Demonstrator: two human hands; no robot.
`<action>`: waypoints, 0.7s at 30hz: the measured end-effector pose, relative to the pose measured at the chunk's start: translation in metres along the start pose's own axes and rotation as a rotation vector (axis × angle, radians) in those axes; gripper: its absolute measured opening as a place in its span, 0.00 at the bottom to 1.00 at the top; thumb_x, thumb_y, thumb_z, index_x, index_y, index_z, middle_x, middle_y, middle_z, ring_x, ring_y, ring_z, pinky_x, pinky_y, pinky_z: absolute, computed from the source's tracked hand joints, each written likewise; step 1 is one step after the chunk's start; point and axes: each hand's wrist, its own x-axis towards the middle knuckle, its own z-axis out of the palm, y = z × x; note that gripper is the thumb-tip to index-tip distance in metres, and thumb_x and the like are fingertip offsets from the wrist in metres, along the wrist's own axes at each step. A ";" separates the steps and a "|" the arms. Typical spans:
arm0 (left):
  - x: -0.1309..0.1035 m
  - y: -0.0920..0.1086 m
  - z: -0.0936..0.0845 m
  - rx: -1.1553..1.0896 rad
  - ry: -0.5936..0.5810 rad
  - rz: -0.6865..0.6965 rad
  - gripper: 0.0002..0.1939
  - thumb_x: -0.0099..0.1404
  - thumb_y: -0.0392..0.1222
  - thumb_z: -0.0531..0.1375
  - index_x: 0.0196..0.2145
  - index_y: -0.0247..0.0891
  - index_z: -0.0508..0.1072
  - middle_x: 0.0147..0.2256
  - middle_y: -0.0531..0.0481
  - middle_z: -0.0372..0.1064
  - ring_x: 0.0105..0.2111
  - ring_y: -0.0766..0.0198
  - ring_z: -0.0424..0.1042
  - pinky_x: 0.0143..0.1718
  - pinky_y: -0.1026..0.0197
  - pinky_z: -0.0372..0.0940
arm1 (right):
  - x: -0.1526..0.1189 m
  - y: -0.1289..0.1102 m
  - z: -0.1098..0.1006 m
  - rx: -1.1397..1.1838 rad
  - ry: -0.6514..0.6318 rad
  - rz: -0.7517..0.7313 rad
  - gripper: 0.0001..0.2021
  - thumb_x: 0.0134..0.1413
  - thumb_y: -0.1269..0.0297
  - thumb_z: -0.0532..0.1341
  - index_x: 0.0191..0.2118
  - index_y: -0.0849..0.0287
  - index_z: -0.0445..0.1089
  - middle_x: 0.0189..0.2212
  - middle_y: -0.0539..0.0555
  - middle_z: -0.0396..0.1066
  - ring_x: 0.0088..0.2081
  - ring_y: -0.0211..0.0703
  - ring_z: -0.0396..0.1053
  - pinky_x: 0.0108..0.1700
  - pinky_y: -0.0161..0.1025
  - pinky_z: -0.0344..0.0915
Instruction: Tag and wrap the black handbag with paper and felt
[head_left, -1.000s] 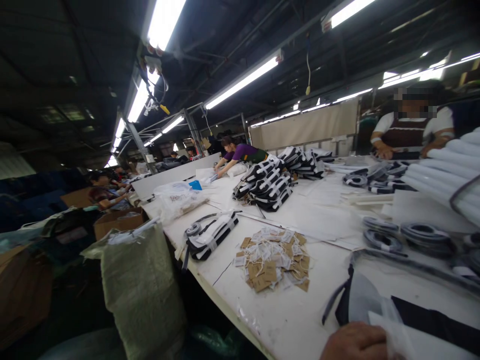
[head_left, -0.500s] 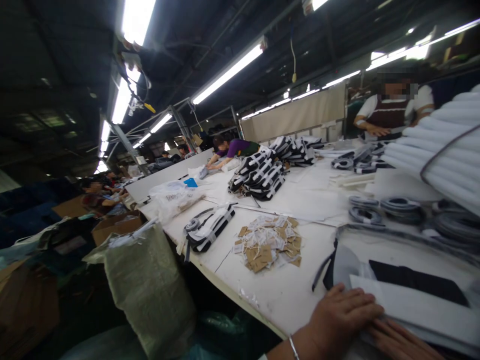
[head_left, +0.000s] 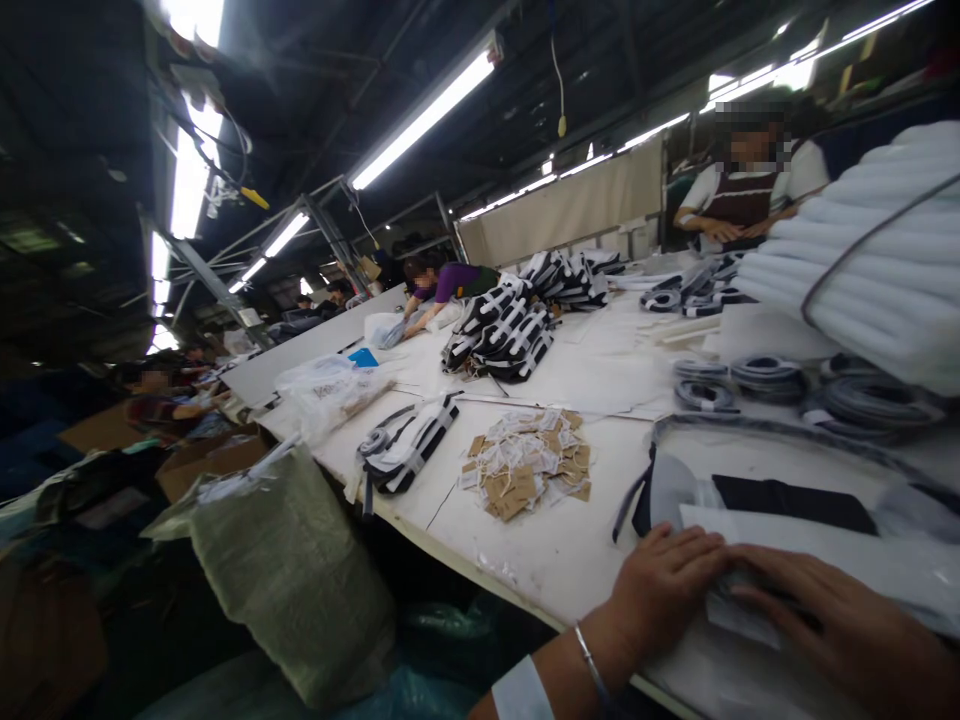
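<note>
My left hand (head_left: 664, 585), with a bracelet at the wrist, lies at the lower right on the near edge of a white sheet (head_left: 795, 545). Its fingers are bent and close together over the edge of the material. Beside it my right hand (head_left: 840, 610) is curled round the folded near edge, fingertips close to the left hand. A black strip (head_left: 795, 503) lies on the white sheet, with grey material (head_left: 670, 490) at its left end. A dark strap (head_left: 757, 423) runs behind it. What lies under the palms is hidden.
Cardboard tags (head_left: 525, 465) are heaped left of my hands, near a black-and-white bundle (head_left: 409, 443). Coiled straps (head_left: 769, 378) and a tied white stack (head_left: 885, 250) stand at right. A sack (head_left: 289, 570) hangs by the table's edge (head_left: 465, 575). People work across the table.
The view has shifted, so more of both hands and forearms shows. My right hand has come further into view, its fingers now curled over the folded near edge.
</note>
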 end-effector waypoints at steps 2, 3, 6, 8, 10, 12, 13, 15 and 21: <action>0.001 0.003 -0.006 -0.043 -0.001 -0.021 0.21 0.74 0.36 0.51 0.63 0.37 0.62 0.61 0.48 0.68 0.63 0.63 0.63 0.67 0.52 0.60 | 0.015 -0.009 -0.005 -0.039 -0.081 -0.053 0.16 0.64 0.54 0.59 0.53 0.52 0.71 0.45 0.58 0.76 0.43 0.56 0.76 0.45 0.52 0.77; 0.001 0.004 -0.009 -0.070 0.000 -0.031 0.21 0.73 0.36 0.52 0.63 0.37 0.63 0.60 0.46 0.68 0.63 0.61 0.64 0.66 0.51 0.61 | 0.020 -0.013 -0.007 -0.047 -0.100 -0.053 0.16 0.65 0.55 0.58 0.53 0.55 0.70 0.45 0.59 0.76 0.44 0.55 0.76 0.45 0.51 0.76; 0.003 0.004 -0.018 -0.163 -0.023 -0.045 0.25 0.70 0.32 0.53 0.64 0.37 0.60 0.62 0.43 0.66 0.64 0.58 0.63 0.66 0.46 0.60 | 0.026 -0.021 -0.011 -0.053 -0.149 -0.007 0.14 0.65 0.63 0.57 0.53 0.58 0.68 0.45 0.59 0.74 0.46 0.53 0.74 0.48 0.49 0.74; 0.005 0.004 -0.026 -0.212 -0.054 -0.041 0.27 0.69 0.32 0.54 0.64 0.38 0.59 0.62 0.43 0.65 0.64 0.57 0.62 0.66 0.45 0.60 | 0.025 -0.024 -0.013 -0.052 -0.181 0.024 0.17 0.62 0.70 0.57 0.55 0.58 0.67 0.47 0.59 0.74 0.48 0.53 0.73 0.50 0.49 0.73; 0.007 0.003 -0.037 -0.240 -0.086 -0.018 0.30 0.67 0.35 0.57 0.65 0.38 0.57 0.63 0.42 0.63 0.65 0.56 0.61 0.67 0.45 0.59 | 0.024 -0.025 -0.013 -0.056 -0.200 0.041 0.20 0.59 0.74 0.56 0.57 0.57 0.65 0.48 0.59 0.73 0.49 0.53 0.72 0.52 0.50 0.72; 0.009 0.003 -0.044 -0.244 -0.105 0.009 0.33 0.65 0.40 0.61 0.65 0.37 0.56 0.63 0.41 0.63 0.65 0.54 0.61 0.67 0.46 0.59 | 0.023 -0.027 -0.013 -0.066 -0.203 0.040 0.22 0.57 0.76 0.56 0.57 0.58 0.64 0.49 0.59 0.73 0.49 0.53 0.72 0.52 0.51 0.72; 0.010 0.003 -0.046 -0.235 -0.104 0.016 0.33 0.65 0.41 0.61 0.65 0.37 0.56 0.63 0.42 0.64 0.64 0.55 0.62 0.67 0.46 0.60 | 0.023 -0.027 -0.013 -0.074 -0.200 0.034 0.22 0.57 0.76 0.56 0.57 0.58 0.64 0.49 0.59 0.73 0.49 0.53 0.72 0.52 0.51 0.72; 0.011 0.002 -0.043 -0.199 -0.080 0.017 0.27 0.69 0.41 0.59 0.64 0.39 0.60 0.61 0.43 0.67 0.62 0.57 0.65 0.65 0.48 0.62 | 0.023 -0.029 -0.011 -0.098 -0.182 0.016 0.21 0.58 0.76 0.56 0.57 0.58 0.65 0.48 0.60 0.74 0.48 0.53 0.72 0.51 0.51 0.72; 0.006 -0.003 -0.020 -0.096 0.027 0.040 0.18 0.74 0.34 0.51 0.59 0.38 0.67 0.57 0.44 0.71 0.60 0.59 0.68 0.61 0.48 0.67 | 0.012 -0.037 -0.014 -0.128 -0.116 -0.020 0.20 0.63 0.75 0.53 0.59 0.59 0.67 0.48 0.60 0.75 0.48 0.52 0.73 0.53 0.54 0.72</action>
